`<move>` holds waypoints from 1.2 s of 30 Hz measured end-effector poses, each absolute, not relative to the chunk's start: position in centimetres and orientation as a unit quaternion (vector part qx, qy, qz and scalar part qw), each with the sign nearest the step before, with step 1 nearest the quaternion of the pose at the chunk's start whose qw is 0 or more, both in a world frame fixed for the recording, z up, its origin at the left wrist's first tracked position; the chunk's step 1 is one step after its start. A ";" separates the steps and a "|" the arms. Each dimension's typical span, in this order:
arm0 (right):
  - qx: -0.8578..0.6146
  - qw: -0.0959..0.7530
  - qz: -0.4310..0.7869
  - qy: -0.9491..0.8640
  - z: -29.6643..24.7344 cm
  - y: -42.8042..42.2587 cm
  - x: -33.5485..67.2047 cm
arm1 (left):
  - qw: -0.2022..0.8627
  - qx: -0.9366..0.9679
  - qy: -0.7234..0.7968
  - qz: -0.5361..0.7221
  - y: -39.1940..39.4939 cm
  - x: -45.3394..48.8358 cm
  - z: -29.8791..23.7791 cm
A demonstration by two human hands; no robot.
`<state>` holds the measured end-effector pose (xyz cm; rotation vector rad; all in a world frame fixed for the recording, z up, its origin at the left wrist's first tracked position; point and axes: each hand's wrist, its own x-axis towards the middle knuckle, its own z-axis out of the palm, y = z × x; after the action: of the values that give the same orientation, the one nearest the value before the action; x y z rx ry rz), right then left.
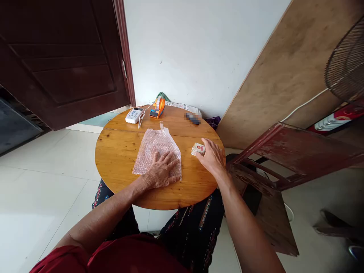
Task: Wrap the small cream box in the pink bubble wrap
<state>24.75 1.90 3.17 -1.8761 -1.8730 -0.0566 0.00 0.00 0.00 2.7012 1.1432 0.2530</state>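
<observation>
Round worktop [119,151]: left hand [160,170] flat, open, pinning bubble wrap [155,149]; right hand [212,155] loosely pinching small box [198,149] near right edge — a nudge could drop it.

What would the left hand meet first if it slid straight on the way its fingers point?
Probably only more bubble wrap, which the left hand lies flat on. Its fingers point up and right, towards the small box at the right hand, then bare round table.
</observation>
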 end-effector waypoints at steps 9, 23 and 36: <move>-0.586 0.411 0.276 -0.641 4.4 1.1 21.0 | 0.109 0.911 0.386 0.097 -0.2 0.3 0.1; -0.552 0.422 0.417 -0.586 0.8 6.2 15.8 | 0.106 0.909 0.388 0.105 0.0 0.6 -0.3; -0.510 0.395 0.404 -0.648 0.5 6.0 15.6 | 0.093 0.851 0.504 0.117 1.5 -5.7 1.0</move>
<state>15.65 6.01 0.45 -1.2923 -1.6439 1.0249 -5.73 1.54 1.05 2.5240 1.4960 0.3473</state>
